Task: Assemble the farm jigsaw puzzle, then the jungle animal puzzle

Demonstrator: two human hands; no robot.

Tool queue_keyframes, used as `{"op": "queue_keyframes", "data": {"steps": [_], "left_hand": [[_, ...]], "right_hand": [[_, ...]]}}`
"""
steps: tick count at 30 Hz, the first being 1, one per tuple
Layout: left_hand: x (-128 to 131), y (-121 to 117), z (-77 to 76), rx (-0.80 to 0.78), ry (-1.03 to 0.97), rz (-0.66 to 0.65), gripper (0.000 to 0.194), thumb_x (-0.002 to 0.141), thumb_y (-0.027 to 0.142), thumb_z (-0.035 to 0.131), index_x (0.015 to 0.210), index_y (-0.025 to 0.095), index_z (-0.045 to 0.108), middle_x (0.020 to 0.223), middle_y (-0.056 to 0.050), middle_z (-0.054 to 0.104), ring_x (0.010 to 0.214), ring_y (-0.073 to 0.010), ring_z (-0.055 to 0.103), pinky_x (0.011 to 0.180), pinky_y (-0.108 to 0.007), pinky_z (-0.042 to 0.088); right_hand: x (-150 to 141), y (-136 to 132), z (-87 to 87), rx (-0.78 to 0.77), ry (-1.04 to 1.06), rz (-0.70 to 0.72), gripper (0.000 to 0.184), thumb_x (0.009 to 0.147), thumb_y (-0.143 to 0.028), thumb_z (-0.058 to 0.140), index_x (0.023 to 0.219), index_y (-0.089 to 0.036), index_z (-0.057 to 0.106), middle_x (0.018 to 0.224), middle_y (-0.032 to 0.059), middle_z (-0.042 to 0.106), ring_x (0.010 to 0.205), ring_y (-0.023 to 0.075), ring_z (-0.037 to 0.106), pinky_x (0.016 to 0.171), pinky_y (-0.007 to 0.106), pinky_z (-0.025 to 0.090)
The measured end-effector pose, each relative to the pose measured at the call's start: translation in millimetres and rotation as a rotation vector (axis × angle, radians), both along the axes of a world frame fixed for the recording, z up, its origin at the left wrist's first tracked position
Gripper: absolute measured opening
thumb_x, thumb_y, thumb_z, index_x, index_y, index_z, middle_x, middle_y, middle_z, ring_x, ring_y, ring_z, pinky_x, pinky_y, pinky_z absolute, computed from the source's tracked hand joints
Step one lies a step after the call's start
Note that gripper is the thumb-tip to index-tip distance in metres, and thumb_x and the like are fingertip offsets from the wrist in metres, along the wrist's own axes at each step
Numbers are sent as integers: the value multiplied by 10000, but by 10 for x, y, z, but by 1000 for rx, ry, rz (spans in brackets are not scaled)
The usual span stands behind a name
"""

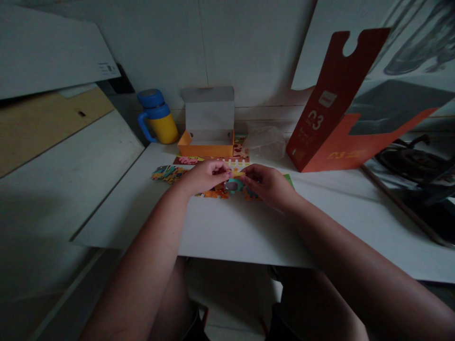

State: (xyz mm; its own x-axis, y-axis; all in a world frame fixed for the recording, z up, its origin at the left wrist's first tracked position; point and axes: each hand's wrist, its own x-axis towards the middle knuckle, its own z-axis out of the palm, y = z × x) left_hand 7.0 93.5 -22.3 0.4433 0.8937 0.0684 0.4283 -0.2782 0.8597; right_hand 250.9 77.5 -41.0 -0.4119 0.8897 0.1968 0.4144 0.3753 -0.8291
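Note:
Between the fingertips of both hands is a small yellow jigsaw piece (pixel 238 174). My left hand (pixel 205 176) pinches its left end, and my right hand (pixel 269 183) grips the right end. Below the hands lie colourful jigsaw pieces (pixel 215 193), partly hidden by the fingers. A loose heap of puzzle pieces (pixel 167 173) lies on the white table (pixel 234 232), left of my left hand. Behind the hands a printed farm picture (pixel 186 160) with pink and brown animals lies flat, partly under a box.
An orange box (pixel 208 150) stands with its lid up at the back. Left of it is a blue and yellow mug (pixel 163 124). A crumpled clear plastic bag (pixel 265 140) lies beside a tall red-orange carton (pixel 327 137). Dark cookware (pixel 408 161) sits far right.

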Motion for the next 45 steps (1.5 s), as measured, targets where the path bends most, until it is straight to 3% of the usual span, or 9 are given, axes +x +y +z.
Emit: {"op": "queue_keyframes", "data": {"steps": [4,8,12,21,30,38,45], "left_hand": [[-97,-52,74,-129,-38,-46,187,823,377,778,915,217,743,853,-37,753,753,-176,674,674,-280,489],[-365,-119,194,-346,117,-115,242,715,382,868,894,240,786,756,-15,749,632,-163,654,551,-239,418],[-554,-142,237,-503,246,-105,233,625,383,924,766,261,784,656,1,732,544,-162,635,504,-236,402],[-333,-135,134,-476,285,-29,216,669,401,912,721,242,777,659,-41,759,559,-190,684,541,-281,503],[-270,-150,106,-502,244,96,256,584,305,968,644,226,731,591,-32,725,509,-205,683,503,-290,505],[-241,-149,109,-521,419,34,278,758,366,883,778,210,654,684,-33,768,643,-201,750,582,-277,551],[-188,-167,118,-498,469,39,257,816,349,820,760,222,604,648,-33,755,607,-208,734,579,-300,550]], "right_hand": [[-33,-65,13,-67,-7,59,456,993,-598,625,1165,-185,714,833,34,730,631,149,568,558,268,381],[14,-46,45,78,-93,-3,392,1019,-528,594,1124,-183,749,834,42,746,644,147,565,584,271,374],[53,-5,51,132,-135,-45,361,1021,-487,581,1091,-179,756,815,40,738,633,143,541,592,274,357],[36,-31,71,137,-195,-31,326,1016,-457,585,1063,-192,769,733,21,699,609,143,537,609,285,327],[34,-33,82,143,-224,-17,292,1016,-415,586,1057,-194,772,754,14,699,607,132,519,608,284,330],[44,-1,48,185,-250,-5,261,998,-384,589,1035,-208,778,741,6,709,586,133,530,585,275,325],[40,-22,55,161,-265,-2,246,993,-404,599,1022,-224,765,693,-6,689,555,134,511,562,277,303]]}}
